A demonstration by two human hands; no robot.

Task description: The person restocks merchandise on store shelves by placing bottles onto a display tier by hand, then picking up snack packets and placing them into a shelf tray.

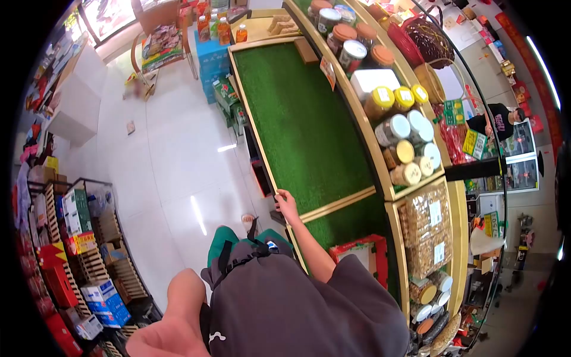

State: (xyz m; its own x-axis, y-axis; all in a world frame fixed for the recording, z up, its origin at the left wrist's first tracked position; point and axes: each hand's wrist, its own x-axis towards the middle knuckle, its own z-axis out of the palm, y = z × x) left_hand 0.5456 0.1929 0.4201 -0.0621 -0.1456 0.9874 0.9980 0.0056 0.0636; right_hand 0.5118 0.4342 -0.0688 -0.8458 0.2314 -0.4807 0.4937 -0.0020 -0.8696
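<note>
My right hand [286, 206] rests at the near left edge of a display stand, its fingers curled over the wooden rim [260, 140]. Green artificial turf [303, 119] lines the stand, and a wooden divider [339, 204] crosses it just beyond the hand. A red-edged box [380, 253] sits on the turf closer to my body, to the right of my forearm. My left arm [185, 291] is bent at the lower left, and its hand cannot be made out.
Jars [392, 128] and packed trays [425, 223] fill the raised shelf on the right. A blue box [211, 65] and green cartons [227, 98] stand beside the stand's far left. Stocked racks [77, 214] line the left. A person [498, 122] is at the far right.
</note>
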